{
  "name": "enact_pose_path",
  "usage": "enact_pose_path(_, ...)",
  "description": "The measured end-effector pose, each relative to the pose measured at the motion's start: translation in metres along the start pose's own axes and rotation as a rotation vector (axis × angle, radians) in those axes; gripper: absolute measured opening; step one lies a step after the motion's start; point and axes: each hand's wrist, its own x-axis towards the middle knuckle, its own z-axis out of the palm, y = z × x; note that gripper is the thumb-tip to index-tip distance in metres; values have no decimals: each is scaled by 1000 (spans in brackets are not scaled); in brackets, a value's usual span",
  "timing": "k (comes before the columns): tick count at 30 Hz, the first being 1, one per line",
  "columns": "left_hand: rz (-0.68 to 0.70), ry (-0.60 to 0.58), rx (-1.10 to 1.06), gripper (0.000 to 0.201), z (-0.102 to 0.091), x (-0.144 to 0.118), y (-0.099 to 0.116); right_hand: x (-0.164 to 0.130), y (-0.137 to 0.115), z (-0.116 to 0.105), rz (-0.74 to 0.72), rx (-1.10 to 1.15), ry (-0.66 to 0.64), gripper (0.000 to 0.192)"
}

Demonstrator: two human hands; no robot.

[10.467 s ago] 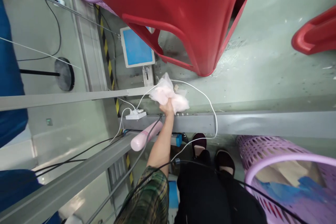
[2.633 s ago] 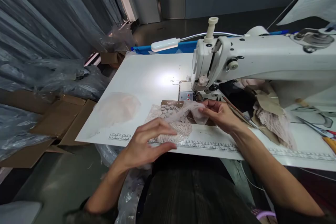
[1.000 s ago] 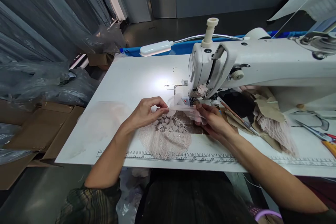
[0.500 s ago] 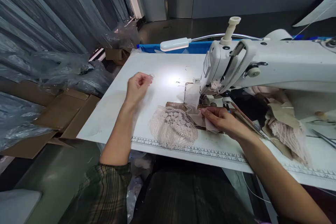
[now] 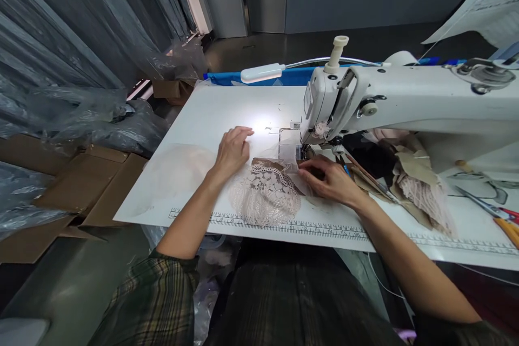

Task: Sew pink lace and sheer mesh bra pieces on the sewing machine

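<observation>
1. Where we sit, the white bench (image 5: 227,108) fills most of the view, with a printed ruler along its near edge and a lit patch near the middle.
2. Our sewing machine (image 5: 405,97) stands on the right half of the bench, its head over the needle area, and a small lamp (image 5: 261,72) on a bent neck reaches in from behind.
3. Cardboard boxes (image 5: 81,189) and grey plastic sheeting lie on the floor to the left of the bench.
4. A heap of scraps (image 5: 409,184) sits under the machine's arm, to the right of our hands.
5. The pink lace (image 5: 265,197) lies flat on the bench between our hands, its far edge just before the presser foot.
6. Our left hand (image 5: 233,150) rests on the bench just left of the lace, fingers loosely spread and holding nothing.
7. Our right hand (image 5: 328,178) presses sheer fabric beside the lace, fingers narrow, near the needle.
</observation>
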Motion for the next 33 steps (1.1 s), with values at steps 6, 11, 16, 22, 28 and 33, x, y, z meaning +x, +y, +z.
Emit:
enact_pose_path(6, 31, -206, -355, 16, 11, -5, 27, 0, 0, 9, -60, 272, -7, 14)
enact_pose_path(11, -246, -146, -1030, 32, -10, -1, 28, -1, -11, -2, 330, 952, -29, 31)
enact_pose_path(16, -398, -253, -1151, 44, -28, -3, 36, -2, -7, -22, 529, 864, -143, 40)
enact_pose_path(22, -444, -342, -1118, 36, -29, -3, 37, 0, 2, -22, 332, 179, 243, 40)
enact_pose_path(28, -265, -493, -988, 43, -33, -11, 46, -4, -5, 3, -76, -57, 122, 38)
enact_pose_path(33, -105, -262, -726, 18, -25, -12, 48, -4, -1, 23, -92, -373, 76, 36)
